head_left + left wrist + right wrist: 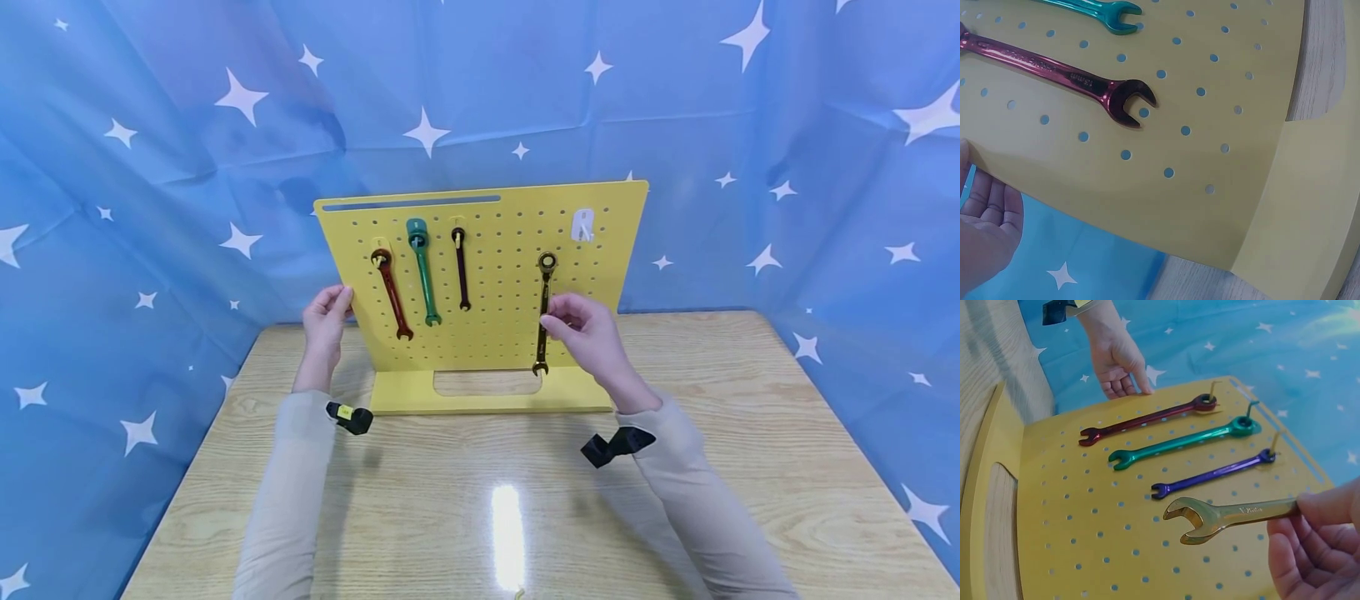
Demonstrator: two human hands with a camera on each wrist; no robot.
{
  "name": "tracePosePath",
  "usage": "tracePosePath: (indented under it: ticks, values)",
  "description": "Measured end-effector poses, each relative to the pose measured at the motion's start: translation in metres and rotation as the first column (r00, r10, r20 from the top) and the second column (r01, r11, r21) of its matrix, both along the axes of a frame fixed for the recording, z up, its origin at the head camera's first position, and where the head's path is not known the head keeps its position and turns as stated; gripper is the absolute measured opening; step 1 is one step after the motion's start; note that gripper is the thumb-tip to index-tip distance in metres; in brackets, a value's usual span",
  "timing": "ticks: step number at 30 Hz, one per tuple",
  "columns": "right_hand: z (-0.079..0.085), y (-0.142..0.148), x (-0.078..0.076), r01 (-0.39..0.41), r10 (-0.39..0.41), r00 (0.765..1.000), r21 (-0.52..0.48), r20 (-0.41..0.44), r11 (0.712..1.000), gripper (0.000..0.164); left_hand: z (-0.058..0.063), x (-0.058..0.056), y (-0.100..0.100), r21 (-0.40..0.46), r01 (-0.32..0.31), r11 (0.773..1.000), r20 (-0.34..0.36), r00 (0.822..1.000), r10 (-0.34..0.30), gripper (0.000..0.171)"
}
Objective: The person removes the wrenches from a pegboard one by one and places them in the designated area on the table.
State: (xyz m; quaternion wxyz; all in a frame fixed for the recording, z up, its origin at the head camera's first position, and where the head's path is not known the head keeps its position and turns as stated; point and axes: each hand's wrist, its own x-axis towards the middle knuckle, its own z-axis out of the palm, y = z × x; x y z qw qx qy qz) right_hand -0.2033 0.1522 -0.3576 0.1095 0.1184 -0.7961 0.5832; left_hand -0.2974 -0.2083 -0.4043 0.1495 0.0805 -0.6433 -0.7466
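A yellow pegboard (495,346) stands upright on its base at the back of the table. My left hand (324,325) holds its left edge, thumb at the front and fingers behind. Between thumb and fingers, my right hand (594,337) pinches a gold combination wrench (1235,519) by its shaft. That wrench is in front of the board's right half, ring end up and open end down. On hooks at the left hang a red wrench (393,298), a green wrench (426,279) and a purple wrench (1216,474), open ends downward.
A white hook (582,226) with no tool on it sits at the board's upper right. The wooden table (420,492) extends in front, with a small yellowish thing (519,594) at the bottom edge of the head view. A blue star-patterned curtain (510,83) surrounds the table.
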Motion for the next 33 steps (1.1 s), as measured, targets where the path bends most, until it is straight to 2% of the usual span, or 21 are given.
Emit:
tracePosePath:
  ticks: [17, 26, 33]
  values:
    - [-0.007, 0.029, 0.014, 0.033, -0.033, 0.999, 0.067, -0.002, 0.997, 0.014, 0.002, -0.001, 0.001, 0.025, -0.016, 1.0, -0.013, 1.0, 0.016, 0.016]
    - [-0.012, 0.045, 0.022, 0.075, -0.081, 0.996, 0.133, 0.039, 0.988, 0.011, 0.003, 0.0, 0.002, 0.034, -0.014, 0.999, -0.026, 1.0, 0.015, 0.016]
    - [-0.018, 0.055, 0.03, 0.071, -0.076, 0.996, 0.135, 0.035, 0.988, 0.012, 0.002, 0.001, 0.002, 0.018, -0.014, 1.0, 0.0, 1.0, 0.014, 0.013]
